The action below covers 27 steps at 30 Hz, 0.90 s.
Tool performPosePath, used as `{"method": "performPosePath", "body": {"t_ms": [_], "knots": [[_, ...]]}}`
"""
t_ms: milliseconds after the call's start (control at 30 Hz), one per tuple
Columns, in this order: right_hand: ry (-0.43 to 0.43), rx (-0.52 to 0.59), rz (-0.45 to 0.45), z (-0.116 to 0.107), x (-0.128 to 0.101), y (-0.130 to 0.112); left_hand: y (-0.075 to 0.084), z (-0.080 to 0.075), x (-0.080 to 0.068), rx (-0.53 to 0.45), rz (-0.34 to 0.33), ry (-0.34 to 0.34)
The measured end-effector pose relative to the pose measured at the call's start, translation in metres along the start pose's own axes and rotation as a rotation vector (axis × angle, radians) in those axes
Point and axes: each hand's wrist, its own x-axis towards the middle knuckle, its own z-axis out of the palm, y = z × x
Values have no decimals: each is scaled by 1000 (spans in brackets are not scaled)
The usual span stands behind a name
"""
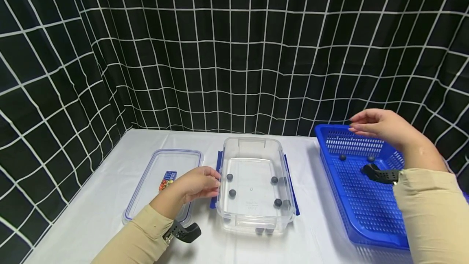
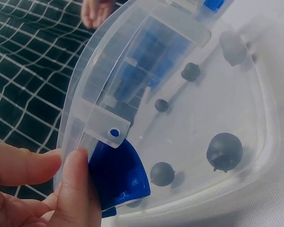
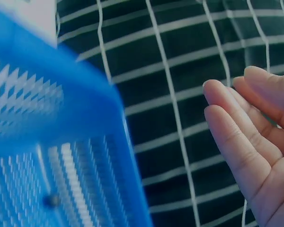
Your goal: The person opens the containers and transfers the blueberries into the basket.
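Note:
A clear plastic container (image 1: 253,166) with blue side latches stands mid-table, and several small dark balls (image 1: 274,179) lie inside it. My left hand (image 1: 199,183) is at its left side. In the left wrist view, the thumb and fingers hold the container's edge beside a hanging blue latch (image 2: 118,175). My right hand (image 1: 382,127) is raised over the far end of a blue basket (image 1: 344,211). Its fingers are loosely bent, with nothing visible between them. Two dark balls (image 1: 342,157) lie in the basket; the right forearm hides part of it.
A clear lid (image 1: 157,162) with a blue seal and a coloured label lies left of the container, partly under the left forearm. White cloth (image 1: 117,166) covers the table. A black curtain with a white grid (image 1: 234,52) hangs behind and at the sides.

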Motion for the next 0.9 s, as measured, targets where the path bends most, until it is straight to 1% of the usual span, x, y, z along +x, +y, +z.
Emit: {"method": "performPosePath", "body": {"t_ms": [200,400,633,767,900], "knots": [[-42,-5,-38,20,12,-38,0,0,0,2,6,-2],[-82,6,-83,42,24,-65,2,1,0,-21,1,-5],[-189,64,-149,71,41,-85,2,1,-1,-28,3,-9],[-226,99,-183,89,48,-95,1,1,0,-28,6,-17],[-261,114,-195,111,54,-105,-1,1,1,-33,3,-16]]}}
